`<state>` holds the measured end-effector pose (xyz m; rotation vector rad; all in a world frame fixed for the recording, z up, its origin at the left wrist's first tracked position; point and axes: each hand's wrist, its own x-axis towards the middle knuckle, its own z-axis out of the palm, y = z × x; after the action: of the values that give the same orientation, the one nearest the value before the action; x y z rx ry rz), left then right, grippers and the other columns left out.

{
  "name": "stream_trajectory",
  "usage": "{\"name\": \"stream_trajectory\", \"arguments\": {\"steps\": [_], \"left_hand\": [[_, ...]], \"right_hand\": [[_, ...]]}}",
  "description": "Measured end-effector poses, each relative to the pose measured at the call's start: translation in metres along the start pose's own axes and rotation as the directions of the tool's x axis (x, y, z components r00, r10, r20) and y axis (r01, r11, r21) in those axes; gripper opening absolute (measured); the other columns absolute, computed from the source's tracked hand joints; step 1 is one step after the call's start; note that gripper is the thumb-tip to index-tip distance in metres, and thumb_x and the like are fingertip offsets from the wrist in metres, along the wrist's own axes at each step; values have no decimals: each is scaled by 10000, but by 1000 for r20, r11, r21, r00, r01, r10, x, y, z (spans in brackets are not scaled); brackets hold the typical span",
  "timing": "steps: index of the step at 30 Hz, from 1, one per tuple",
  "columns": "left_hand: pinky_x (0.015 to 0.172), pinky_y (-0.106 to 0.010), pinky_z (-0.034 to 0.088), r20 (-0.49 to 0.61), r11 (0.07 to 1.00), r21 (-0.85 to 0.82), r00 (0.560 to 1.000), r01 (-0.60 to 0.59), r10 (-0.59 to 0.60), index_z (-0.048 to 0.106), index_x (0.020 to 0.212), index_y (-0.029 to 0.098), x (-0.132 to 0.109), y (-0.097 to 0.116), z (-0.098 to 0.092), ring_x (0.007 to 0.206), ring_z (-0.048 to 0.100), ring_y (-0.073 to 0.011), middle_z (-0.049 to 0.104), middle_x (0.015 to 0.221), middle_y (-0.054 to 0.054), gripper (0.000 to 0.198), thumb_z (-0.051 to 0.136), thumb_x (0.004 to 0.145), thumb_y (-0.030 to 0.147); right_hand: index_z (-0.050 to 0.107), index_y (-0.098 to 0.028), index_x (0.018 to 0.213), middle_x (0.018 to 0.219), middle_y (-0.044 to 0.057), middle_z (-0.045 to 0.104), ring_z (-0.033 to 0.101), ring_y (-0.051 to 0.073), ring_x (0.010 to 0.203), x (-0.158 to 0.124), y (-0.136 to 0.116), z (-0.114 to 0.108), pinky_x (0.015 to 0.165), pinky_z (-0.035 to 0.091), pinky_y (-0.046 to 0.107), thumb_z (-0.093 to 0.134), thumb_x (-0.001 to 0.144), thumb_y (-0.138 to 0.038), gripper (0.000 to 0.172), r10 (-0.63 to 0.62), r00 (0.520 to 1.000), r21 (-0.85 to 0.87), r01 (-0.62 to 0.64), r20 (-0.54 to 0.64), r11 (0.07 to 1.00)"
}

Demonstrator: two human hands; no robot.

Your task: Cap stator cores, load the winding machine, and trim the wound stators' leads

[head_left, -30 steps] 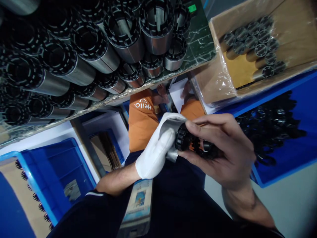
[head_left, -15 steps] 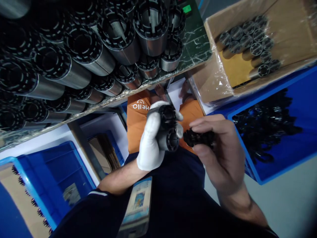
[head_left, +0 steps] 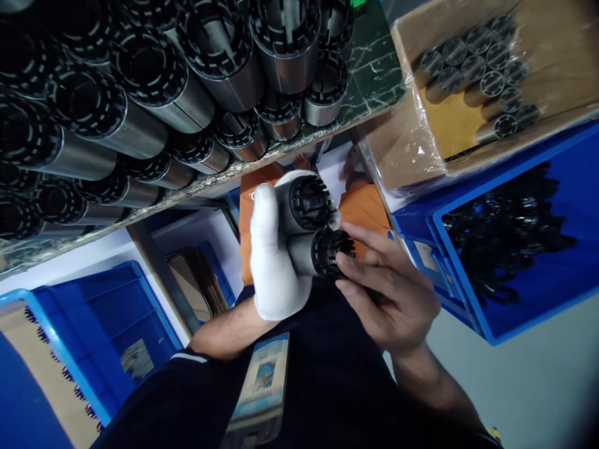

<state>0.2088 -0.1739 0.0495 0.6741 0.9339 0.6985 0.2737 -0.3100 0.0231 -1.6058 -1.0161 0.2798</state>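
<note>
My left hand, in a white glove, is wrapped round two dark metal tubes held side by side. On the end of the upper tube sits a black toothed plastic ring. The lower tube bears a similar black toothed ring at its end, facing right. My bare right hand has its fingertips closed on this lower ring. Whether the palm hides anything more, I cannot tell.
Rows of metal tubes with black rings stand on a green-topped bench at upper left. A carton of bare tubes sits at upper right, above a blue bin of black rings. Another blue bin is at left.
My right hand has moved left, bringing the black ring from beside the tubes onto the lower tube's end. The left hand has turned slightly, its thumb now more upright.
</note>
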Motion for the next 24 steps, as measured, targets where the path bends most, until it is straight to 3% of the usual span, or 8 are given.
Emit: {"name": "stream_trajectory", "arguments": {"steps": [3,7,13,18,22,24], "left_hand": [[924,-428,692,14,999,-21,999,-36,36,823,1081,263,0,-2,-2,1146,808,-317,805,986,-61,494,552,1157,669],[920,-421,696,62,1000,-2,998,32,-31,843,1093,253,3,-2,-4,1040,808,-288,801,1043,-61,378,679,1102,593],[1200,-419,624,158,992,129,987,7,-28,862,1089,314,4,0,-8,1201,782,-281,823,1125,-22,305,672,1110,551],[1282,-454,565,208,986,165,978,-26,-9,843,1125,282,5,-4,-14,1382,744,-329,832,1201,-56,337,631,1135,544],[1378,-507,495,208,980,199,978,-28,-14,834,1178,240,6,-5,-16,1524,683,-336,829,1357,-62,299,656,1128,475],[1397,-529,477,189,980,200,980,23,-61,839,1171,228,5,-4,-12,1528,686,-333,839,1319,-70,291,659,1123,452]], "right_hand": [[833,-383,1445,1495,37,816,667,138,645,7,3,-12,626,662,376,931,903,-121,610,39,999,95,-41,27,995],[821,-370,1470,1421,33,830,593,118,611,8,9,-16,610,643,369,973,887,-159,639,46,999,125,-47,11,991],[841,-365,1433,1349,37,820,670,137,709,8,8,-13,603,651,345,1000,902,-238,569,34,999,106,-33,-7,994],[865,-300,1335,1264,69,829,810,261,1099,14,8,-18,891,741,417,1028,897,-309,468,-16,999,14,16,35,1000],[867,-261,1221,1239,70,823,816,224,1014,14,9,-20,865,740,367,1068,849,-313,426,-18,996,-35,21,84,999],[864,-260,1209,1218,71,826,821,221,984,13,9,-17,865,753,368,1073,847,-333,424,-25,997,-56,29,73,998]]}}
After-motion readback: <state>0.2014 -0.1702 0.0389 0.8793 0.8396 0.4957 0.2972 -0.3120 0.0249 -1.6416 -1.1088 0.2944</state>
